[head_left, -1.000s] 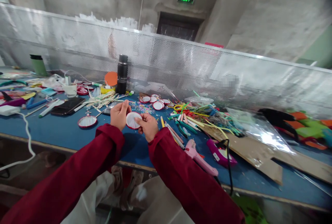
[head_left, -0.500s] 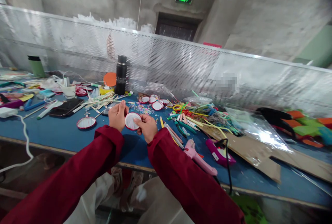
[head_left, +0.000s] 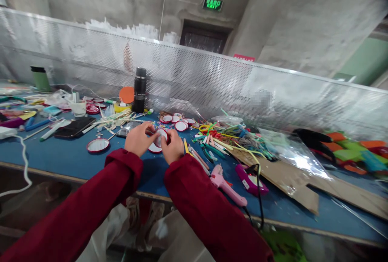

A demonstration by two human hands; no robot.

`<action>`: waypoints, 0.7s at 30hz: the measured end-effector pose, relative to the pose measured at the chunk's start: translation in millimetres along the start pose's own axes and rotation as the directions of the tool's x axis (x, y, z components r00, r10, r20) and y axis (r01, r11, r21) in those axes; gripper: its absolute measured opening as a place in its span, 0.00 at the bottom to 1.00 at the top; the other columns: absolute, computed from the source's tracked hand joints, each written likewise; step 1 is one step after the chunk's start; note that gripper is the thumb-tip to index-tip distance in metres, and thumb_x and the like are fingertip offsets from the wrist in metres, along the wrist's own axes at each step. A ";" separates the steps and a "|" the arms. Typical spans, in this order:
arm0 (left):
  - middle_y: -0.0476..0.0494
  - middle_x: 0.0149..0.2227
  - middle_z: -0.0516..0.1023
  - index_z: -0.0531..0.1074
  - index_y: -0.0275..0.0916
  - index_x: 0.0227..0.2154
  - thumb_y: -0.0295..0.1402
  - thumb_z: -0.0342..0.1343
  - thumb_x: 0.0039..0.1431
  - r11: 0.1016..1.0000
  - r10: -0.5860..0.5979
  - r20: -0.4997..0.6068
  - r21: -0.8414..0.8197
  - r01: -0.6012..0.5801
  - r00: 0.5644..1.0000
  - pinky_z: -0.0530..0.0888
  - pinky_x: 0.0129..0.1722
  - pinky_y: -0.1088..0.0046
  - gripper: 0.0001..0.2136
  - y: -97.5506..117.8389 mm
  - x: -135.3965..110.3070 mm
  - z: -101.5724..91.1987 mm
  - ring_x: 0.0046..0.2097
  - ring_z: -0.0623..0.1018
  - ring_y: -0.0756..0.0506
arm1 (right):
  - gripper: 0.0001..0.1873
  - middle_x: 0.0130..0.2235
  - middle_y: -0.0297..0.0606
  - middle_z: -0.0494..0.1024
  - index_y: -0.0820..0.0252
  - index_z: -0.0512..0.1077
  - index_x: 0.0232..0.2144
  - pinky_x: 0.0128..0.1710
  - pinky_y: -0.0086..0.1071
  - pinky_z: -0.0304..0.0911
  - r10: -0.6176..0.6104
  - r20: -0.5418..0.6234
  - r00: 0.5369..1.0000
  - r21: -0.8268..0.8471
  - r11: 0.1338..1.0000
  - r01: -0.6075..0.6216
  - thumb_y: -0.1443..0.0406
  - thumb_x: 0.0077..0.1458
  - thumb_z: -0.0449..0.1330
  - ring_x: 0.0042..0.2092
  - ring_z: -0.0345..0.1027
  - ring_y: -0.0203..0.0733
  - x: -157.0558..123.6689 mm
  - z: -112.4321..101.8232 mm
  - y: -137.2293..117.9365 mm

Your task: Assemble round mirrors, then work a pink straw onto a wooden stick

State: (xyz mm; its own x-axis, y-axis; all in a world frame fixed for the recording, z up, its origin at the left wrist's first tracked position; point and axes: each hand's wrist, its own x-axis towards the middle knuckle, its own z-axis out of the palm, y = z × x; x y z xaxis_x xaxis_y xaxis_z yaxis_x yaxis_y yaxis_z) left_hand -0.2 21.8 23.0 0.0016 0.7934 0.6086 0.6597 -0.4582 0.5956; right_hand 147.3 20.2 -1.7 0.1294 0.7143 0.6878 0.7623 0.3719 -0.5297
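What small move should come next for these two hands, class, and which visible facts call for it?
Perhaps tilt the red-rimmed round piece slightly upward. The left hand and right hand meet at it, their fingers covering part of its pale face, and whether it is one piece or two is hard to tell; a clearer view would likely help.

On the table (head_left: 65, 157), a phone (head_left: 74, 127) lies left of the fingers (head_left: 173, 140), a glue gun (head_left: 226, 186) right.
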 end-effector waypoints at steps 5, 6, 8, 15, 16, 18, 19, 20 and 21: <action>0.43 0.41 0.79 0.76 0.40 0.27 0.35 0.56 0.56 0.973 0.123 -0.068 0.204 -0.107 0.990 0.72 0.44 0.66 0.07 9.1 -0.1 4.9 0.43 0.78 0.42 | 0.06 0.27 0.32 0.72 0.57 0.68 0.33 0.29 0.29 0.51 -0.068 0.026 0.997 -0.002 0.998 0.068 0.61 0.57 0.56 0.28 0.63 0.38 -2.8 2.3 0.8; 0.42 0.41 0.79 0.76 0.40 0.26 0.34 0.56 0.56 0.969 0.149 -0.095 0.214 -0.126 0.984 0.72 0.47 0.65 0.07 8.4 0.7 5.6 0.44 0.77 0.42 | 0.05 0.26 0.32 0.71 0.57 0.67 0.32 0.29 0.29 0.51 -0.078 0.042 0.996 0.008 0.997 0.077 0.61 0.57 0.56 0.27 0.63 0.38 -2.9 2.5 1.2; 0.42 0.41 0.77 0.76 0.39 0.25 0.33 0.56 0.56 0.965 0.182 -0.148 0.217 -0.148 0.972 0.70 0.51 0.63 0.07 5.8 2.7 5.9 0.46 0.76 0.41 | 0.05 0.25 0.31 0.70 0.57 0.66 0.31 0.28 0.30 0.50 -0.078 0.069 0.995 0.026 0.997 0.077 0.62 0.56 0.57 0.26 0.61 0.37 -2.9 3.1 1.9; 0.41 0.43 0.76 0.76 0.38 0.24 0.33 0.55 0.56 0.982 0.145 -0.177 0.145 -0.120 0.974 0.72 0.48 0.63 0.08 4.1 10.2 -2.0 0.44 0.76 0.42 | 0.05 0.25 0.31 0.69 0.56 0.65 0.29 0.28 0.30 0.51 -0.068 0.101 0.993 0.101 0.993 0.058 0.62 0.55 0.56 0.27 0.60 0.37 -3.6 3.4 1.5; 0.41 0.43 0.76 0.76 0.38 0.24 0.33 0.55 0.56 0.984 0.137 -0.162 0.138 -0.115 0.977 0.72 0.48 0.63 0.08 5.1 11.4 -4.0 0.44 0.76 0.42 | 0.05 0.25 0.31 0.69 0.56 0.65 0.29 0.29 0.30 0.52 -0.069 0.101 0.992 0.114 0.992 0.058 0.62 0.55 0.56 0.27 0.60 0.37 -3.6 3.3 1.5; 0.41 0.43 0.77 0.77 0.38 0.25 0.34 0.56 0.55 0.985 0.139 -0.114 0.122 -0.125 0.984 0.72 0.48 0.63 0.08 6.4 15.3 -8.8 0.44 0.76 0.43 | 0.05 0.25 0.31 0.69 0.56 0.65 0.28 0.29 0.30 0.53 -0.063 0.086 0.994 0.142 0.989 0.050 0.63 0.55 0.56 0.27 0.60 0.37 -3.0 3.4 2.0; 0.42 0.43 0.77 0.77 0.39 0.25 0.34 0.56 0.55 0.984 0.147 -0.083 0.111 -0.138 0.986 0.72 0.48 0.64 0.08 6.4 18.5 -11.6 0.44 0.76 0.43 | 0.05 0.25 0.31 0.69 0.56 0.65 0.28 0.29 0.30 0.55 -0.050 0.076 0.996 0.161 0.986 0.038 0.63 0.54 0.56 0.27 0.61 0.37 -2.4 3.7 2.4; 0.42 0.42 0.78 0.77 0.39 0.25 0.35 0.56 0.56 0.986 0.144 -0.073 0.092 -0.137 0.987 0.72 0.48 0.64 0.09 6.0 22.7 -14.6 0.45 0.76 0.43 | 0.05 0.25 0.30 0.69 0.56 0.65 0.28 0.29 0.30 0.56 -0.027 0.071 0.997 0.188 0.982 0.013 0.62 0.53 0.57 0.27 0.61 0.37 -1.7 4.2 3.0; 0.42 0.42 0.78 0.78 0.39 0.26 0.36 0.56 0.56 0.991 0.123 -0.085 0.071 -0.117 0.989 0.72 0.47 0.65 0.09 5.1 27.9 -17.6 0.44 0.76 0.43 | 0.06 0.25 0.30 0.69 0.56 0.64 0.28 0.29 0.29 0.57 0.010 0.074 0.997 0.225 0.974 -0.026 0.62 0.53 0.57 0.27 0.62 0.37 -1.0 4.7 3.6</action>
State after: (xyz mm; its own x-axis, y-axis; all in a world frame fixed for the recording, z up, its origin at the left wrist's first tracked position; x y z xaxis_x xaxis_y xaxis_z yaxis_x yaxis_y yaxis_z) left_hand -10.0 34.6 52.3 0.0188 0.6939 0.7198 0.7067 -0.5185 0.4814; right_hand 146.9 23.6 -6.6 0.0893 0.7601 0.6437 0.5965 0.4767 -0.6457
